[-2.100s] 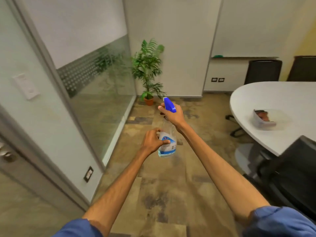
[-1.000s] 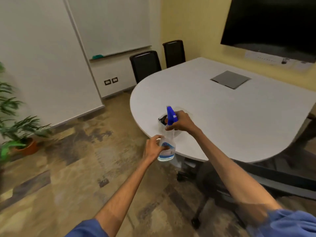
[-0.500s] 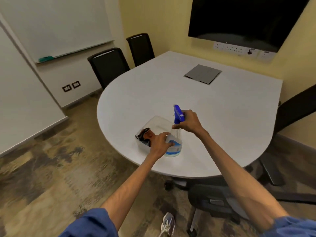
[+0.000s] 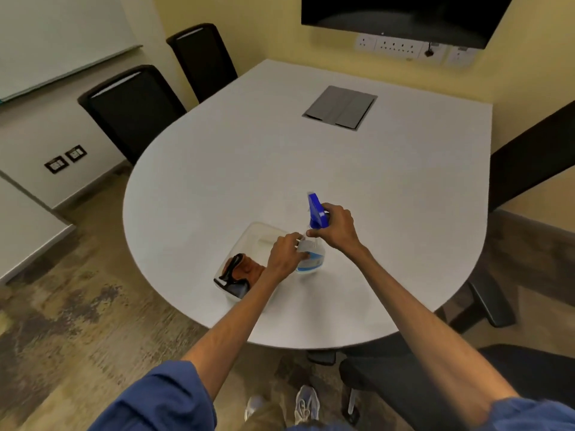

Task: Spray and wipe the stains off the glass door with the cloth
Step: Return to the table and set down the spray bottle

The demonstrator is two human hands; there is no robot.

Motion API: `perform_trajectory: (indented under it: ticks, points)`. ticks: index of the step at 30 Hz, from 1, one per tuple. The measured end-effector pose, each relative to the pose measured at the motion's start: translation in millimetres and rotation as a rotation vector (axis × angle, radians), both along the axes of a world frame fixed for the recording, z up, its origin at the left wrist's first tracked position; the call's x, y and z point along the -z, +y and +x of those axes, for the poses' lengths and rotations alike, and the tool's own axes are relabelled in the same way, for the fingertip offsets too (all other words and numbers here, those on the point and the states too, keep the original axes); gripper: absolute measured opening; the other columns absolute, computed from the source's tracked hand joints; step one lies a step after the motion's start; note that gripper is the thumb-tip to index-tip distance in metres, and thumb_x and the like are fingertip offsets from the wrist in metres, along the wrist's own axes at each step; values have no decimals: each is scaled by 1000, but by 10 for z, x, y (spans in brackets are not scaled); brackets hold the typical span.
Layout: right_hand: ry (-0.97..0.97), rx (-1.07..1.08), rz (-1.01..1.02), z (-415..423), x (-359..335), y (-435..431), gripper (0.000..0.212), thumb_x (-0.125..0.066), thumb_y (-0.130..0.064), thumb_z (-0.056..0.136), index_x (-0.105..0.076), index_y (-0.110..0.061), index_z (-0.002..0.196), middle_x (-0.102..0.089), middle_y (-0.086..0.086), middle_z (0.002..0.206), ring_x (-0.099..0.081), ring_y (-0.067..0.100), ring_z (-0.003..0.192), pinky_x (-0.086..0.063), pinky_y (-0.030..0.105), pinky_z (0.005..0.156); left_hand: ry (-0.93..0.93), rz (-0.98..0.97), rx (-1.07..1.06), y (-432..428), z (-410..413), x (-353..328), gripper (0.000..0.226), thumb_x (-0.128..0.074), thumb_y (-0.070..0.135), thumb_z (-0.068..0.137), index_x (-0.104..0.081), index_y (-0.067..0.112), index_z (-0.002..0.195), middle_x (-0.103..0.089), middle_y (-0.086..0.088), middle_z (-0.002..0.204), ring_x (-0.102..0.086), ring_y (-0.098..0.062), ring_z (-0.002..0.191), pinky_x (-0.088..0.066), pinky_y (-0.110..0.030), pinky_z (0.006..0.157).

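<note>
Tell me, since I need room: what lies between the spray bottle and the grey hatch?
In the head view, only bare table lies between the spray bottle and the grey hatch.

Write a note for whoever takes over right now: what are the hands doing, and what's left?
Left hand grips the spray bottle by its body; right hand grips its blue spray head.
The bottle is low over the table, beside the clear tray; the cloth lies in the tray.
The glass door is out of view, so done work cannot be judged.
Left: take the cloth, wipe the door's stains.
</note>
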State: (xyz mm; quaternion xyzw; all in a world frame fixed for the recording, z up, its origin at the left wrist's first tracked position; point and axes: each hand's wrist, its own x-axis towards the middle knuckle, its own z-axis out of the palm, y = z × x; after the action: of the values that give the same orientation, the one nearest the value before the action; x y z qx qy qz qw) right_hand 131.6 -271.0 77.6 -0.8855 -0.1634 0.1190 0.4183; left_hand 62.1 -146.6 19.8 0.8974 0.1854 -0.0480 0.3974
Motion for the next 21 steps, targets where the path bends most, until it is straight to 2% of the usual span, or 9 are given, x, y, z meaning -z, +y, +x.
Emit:
perform_trajectory:
  ticks: [8, 18, 21]
  points:
    - [35, 139, 20, 202, 185, 65, 60, -87, -20, 74, -59, -1, 125, -68, 17, 119, -65, 31, 105, -47, 24, 81, 29, 3, 88, 78, 358, 145, 53, -74, 21, 87, -56, 4, 133, -62, -16, 132, -61, -32, 116, -51, -44, 101]
    - [85, 224, 50, 146, 393, 130, 59, -83, -19, 79, -56, 0, 129, -66, 17, 126, -64, 32, 112, -53, 34, 93, 41, -88, 116, 142, 432, 402, 46, -72, 20, 89, -57, 3, 129, -64, -16, 129, -63, -32, 114, -52, -42, 100]
    - [110, 256, 77, 131, 442, 164, 59, -83, -18, 80, -55, -1, 130, -65, 17, 127, -64, 32, 113, -52, 35, 95, 52, -112, 112, 161, 426, 442, 49, -70, 22, 91, -53, 6, 133, -62, -14, 134, -61, -30, 118, -50, -41, 103]
